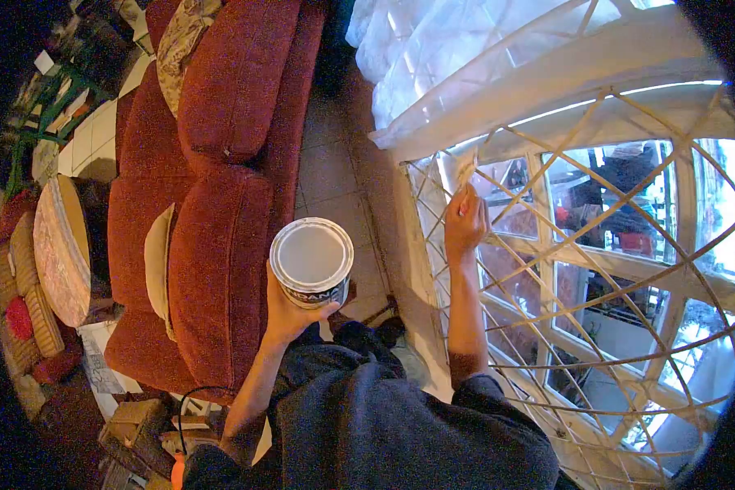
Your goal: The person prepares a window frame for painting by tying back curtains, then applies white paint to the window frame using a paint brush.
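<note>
My left hand is wrapped round a paint can, held upright in front of my body. Its round mouth shows pale grey-white, and part of a dark label with white letters is visible. My right hand is raised and closed at the window grille, a lattice of crossed cream bars. From its fingers a small pale paintbrush points up against the upper left corner of the grille; its handle is mostly hidden by the fingers.
Behind the grille is a cream-framed window with several panes. A white sheer curtain is bunched above it. A red sofa with cushions stands on the left, with a tiled floor strip between sofa and wall. A round-topped stool or cushion lies beyond.
</note>
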`<state>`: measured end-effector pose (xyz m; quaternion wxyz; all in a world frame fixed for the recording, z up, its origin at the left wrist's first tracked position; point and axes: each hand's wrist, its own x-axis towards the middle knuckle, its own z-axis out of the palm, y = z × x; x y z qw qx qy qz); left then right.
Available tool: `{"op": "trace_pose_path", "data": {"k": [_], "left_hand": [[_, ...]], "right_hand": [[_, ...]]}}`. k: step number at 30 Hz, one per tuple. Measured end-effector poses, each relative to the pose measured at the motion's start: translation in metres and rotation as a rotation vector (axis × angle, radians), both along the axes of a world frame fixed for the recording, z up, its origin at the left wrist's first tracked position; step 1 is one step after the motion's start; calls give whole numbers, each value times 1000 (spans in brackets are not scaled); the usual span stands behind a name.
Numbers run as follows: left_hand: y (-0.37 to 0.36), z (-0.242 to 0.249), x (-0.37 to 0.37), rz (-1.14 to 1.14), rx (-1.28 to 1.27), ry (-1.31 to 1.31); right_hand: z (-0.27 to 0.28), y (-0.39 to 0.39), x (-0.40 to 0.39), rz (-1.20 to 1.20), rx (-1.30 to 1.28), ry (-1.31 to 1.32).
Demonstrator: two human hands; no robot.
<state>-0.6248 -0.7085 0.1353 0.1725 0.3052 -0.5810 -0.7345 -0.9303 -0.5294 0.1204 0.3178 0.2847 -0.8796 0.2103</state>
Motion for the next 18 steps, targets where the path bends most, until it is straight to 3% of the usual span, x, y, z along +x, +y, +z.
{"op": "trace_pose_path", "data": {"k": [3, 6, 8, 13, 14, 18], "left_hand": [[1, 1, -2, -3, 53, -8], [-3, 2, -6, -8, 17, 0], [-3, -6, -3, -8, -30, -16], [-5, 5, -5, 6, 15, -5], [-6, 3, -4, 6, 10, -11], [-9, -6, 4, 28, 17, -36]], "right_hand": [[-7, -6, -22, -37, 201, -138], [-58, -15, -50, 55, 298, -248], [-63, -21, -47, 67, 314, -272], [-23, -23, -31, 70, 272, -105], [-20, -18, -28, -120, 233, -177], [-4, -11, -28, -25, 255, -77]]}}
